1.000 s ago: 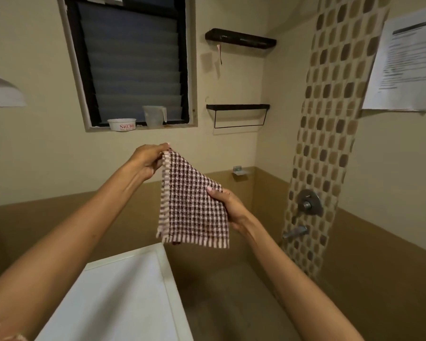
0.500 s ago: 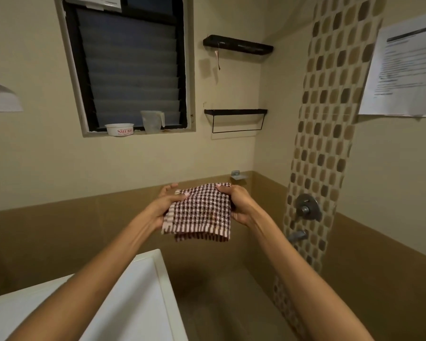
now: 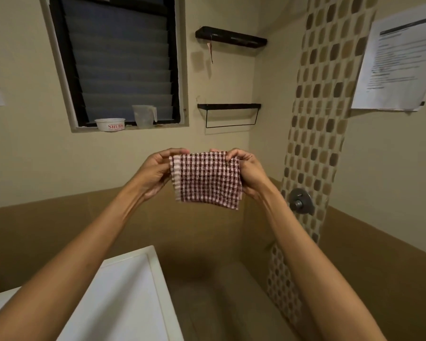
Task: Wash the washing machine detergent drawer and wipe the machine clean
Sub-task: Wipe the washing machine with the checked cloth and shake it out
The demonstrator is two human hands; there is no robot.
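Ahead at twelve o'clock, we are holding the checked cloth up, left hand and right hand each with its grip pinching a top corner. At seven o'clock the washing machine is lying below; the detergent drawer is not showing. We are judging this as readying to wipe: next, the cloth needs lowering flat onto the machine's top.

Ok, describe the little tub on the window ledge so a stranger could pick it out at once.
Find the dark louvred window on the far wall. On its sill, toward the left, sits a low white tub beside a clear measuring jug. The tub is the shorter, opaque one with red lettering on its side.
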